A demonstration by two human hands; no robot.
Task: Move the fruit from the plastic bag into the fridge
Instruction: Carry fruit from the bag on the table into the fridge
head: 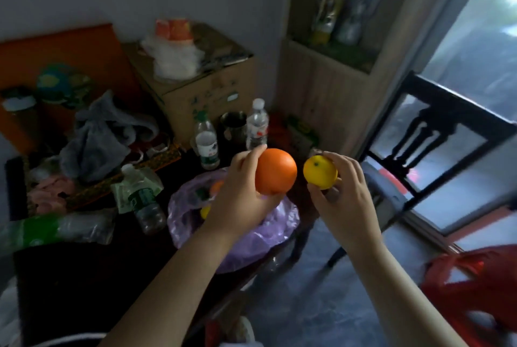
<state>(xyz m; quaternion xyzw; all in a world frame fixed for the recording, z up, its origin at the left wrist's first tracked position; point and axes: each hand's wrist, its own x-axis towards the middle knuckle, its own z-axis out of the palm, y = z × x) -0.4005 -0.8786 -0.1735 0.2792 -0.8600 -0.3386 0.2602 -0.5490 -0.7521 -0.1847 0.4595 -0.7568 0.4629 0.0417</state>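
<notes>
**Two Fruits Lifted Above an Open Bag**

A dark table (84, 276) crowded with household clutter fills the left of the head view. A wooden cabinet (321, 100) stands against the far wall, and a cardboard box (201, 89) sits on the table's back edge. A black chair (425, 122) stands to the right by a bright glass door, and a red bag (475, 285) lies blurred in the lower right corner.

At the table's near right corner the purple plastic bag (251, 243) lies open, its mouth facing up. A crumpled grey cloth (103, 134) is heaped farther left. Two clear bottles stand upright behind the bag, one with a green label (207, 145) and one with a red label (257, 125), with a metal mug (233, 125) between them. A third bottle (145, 201) lies tilted just left of the bag.

Both bare arms reach forward over the bag. The left hand (240, 195) grasps a large orange (276, 171) from below and behind, fingers curled round it. The right hand (344, 192) pinches a smaller yellow fruit (320, 171) between thumb and fingers, stem end toward the camera. The two fruits hang side by side in the air, close but apart.

More fruit shows inside the bag: a small orange piece (216, 187) and a yellow piece (205, 211) below it, both partly hidden by the left wrist and the plastic.
</notes>
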